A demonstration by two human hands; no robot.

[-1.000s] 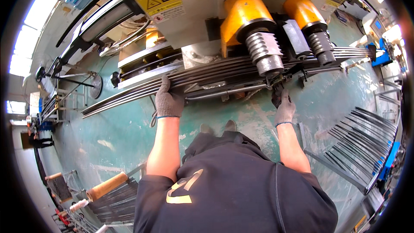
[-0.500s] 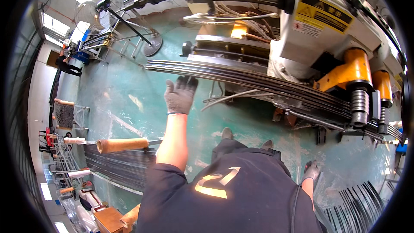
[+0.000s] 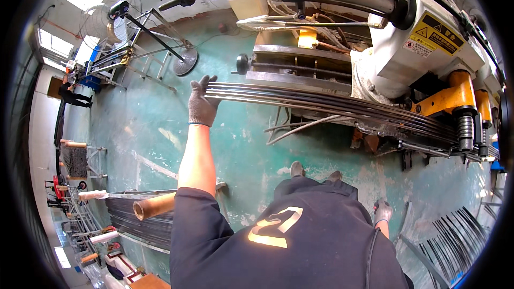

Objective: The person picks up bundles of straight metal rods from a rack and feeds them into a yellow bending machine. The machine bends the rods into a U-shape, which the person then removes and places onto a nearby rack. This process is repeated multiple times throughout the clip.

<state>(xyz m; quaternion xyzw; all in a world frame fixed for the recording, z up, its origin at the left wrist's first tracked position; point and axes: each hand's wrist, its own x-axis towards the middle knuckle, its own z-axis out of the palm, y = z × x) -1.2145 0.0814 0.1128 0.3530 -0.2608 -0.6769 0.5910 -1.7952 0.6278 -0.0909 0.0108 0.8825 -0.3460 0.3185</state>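
Observation:
My left hand (image 3: 202,103), in a grey glove with dark fingertips, is at the left ends of a bundle of long dark metal rods (image 3: 316,101). Its palm is against the rod ends, and its fingers stretch upward, a little apart. The rods run side by side to the right, in front of a machine (image 3: 396,59), and pass below its orange bracket (image 3: 447,96) and a spring-wound post (image 3: 465,131). My right hand (image 3: 383,212), also gloved in grey, hangs low by my right side. Its fingers are small and partly hidden, so their grip does not show.
On the left, a rack holds more dark rods (image 3: 142,217) beside a cardboard tube (image 3: 152,206). Dark strips (image 3: 455,241) lie on a stand at lower right. A fan's round base (image 3: 185,61) stands beyond my left hand. Farther left is another person (image 3: 75,95).
My left hand has moved from below the rods onto their left ends. The rods have shifted right relative to the machine. My right hand stays low at my side; the view has shifted slightly.

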